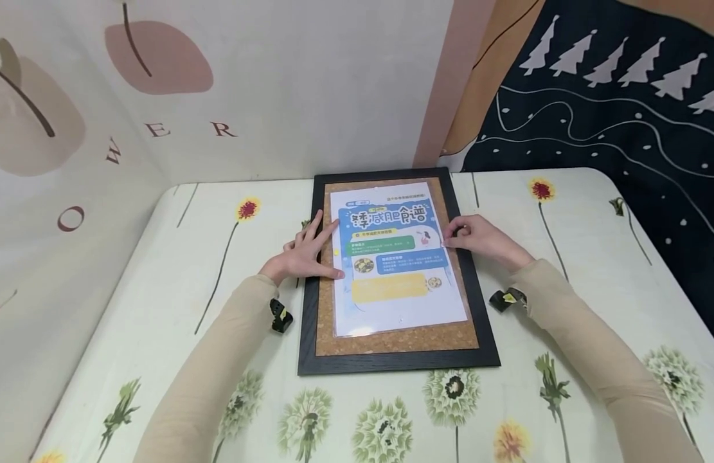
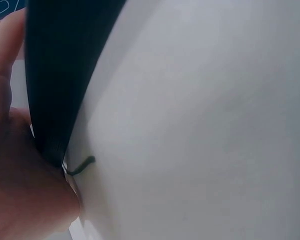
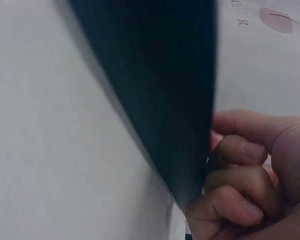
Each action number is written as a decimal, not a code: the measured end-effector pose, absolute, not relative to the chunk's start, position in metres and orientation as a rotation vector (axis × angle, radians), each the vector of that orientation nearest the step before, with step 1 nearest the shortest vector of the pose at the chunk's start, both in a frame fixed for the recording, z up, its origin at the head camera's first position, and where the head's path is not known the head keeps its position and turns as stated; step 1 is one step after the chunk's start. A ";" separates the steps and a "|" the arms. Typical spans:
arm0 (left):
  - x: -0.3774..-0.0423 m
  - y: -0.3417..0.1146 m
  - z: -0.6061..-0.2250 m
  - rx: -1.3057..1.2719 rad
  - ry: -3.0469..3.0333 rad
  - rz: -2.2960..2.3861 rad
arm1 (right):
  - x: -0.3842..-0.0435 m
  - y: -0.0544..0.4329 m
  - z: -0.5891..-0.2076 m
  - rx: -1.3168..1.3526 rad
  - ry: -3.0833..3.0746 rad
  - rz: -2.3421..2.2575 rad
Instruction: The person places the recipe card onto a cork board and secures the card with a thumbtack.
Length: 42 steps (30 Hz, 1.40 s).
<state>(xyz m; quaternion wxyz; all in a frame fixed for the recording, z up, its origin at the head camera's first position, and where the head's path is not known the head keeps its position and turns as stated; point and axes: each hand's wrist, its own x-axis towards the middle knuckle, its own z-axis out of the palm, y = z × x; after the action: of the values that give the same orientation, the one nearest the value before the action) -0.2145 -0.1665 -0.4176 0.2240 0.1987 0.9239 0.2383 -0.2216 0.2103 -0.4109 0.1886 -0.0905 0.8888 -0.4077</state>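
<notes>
A cork board (image 1: 391,344) in a black frame (image 1: 400,363) lies on the table with a glossy printed poster (image 1: 405,308) on it. My left hand (image 1: 304,254) spreads its fingers across the frame's left side, and its thumb and fingertips touch the poster's left edge. Between them a small yellow spot (image 1: 336,252) shows at that edge. My right hand (image 1: 478,238) is over the frame's right side, pinching at the poster's right edge with thumb and forefinger. Its other fingers (image 3: 240,180) curl in beside the dark frame (image 3: 160,75). The fingertips hide what lies right between them.
The table wears a flowered cloth (image 1: 218,360). Behind the frame's top edge hangs a pale curtain (image 1: 310,96), with a dark tree-patterned cloth (image 1: 611,135) at the right. A black strap (image 1: 280,316) shows at the left wrist, another strap (image 1: 507,299) at the right.
</notes>
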 end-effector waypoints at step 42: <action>-0.214 -0.168 -0.416 0.555 2.542 0.665 | -0.191 0.314 -0.402 -0.088 2.577 -1.018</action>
<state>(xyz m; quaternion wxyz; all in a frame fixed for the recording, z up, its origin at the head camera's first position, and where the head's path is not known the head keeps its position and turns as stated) -0.2142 -0.1680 -0.4159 0.2259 0.2012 0.9221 0.2413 -0.1911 0.3142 -0.4018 0.1837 -0.0313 0.9138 -0.3609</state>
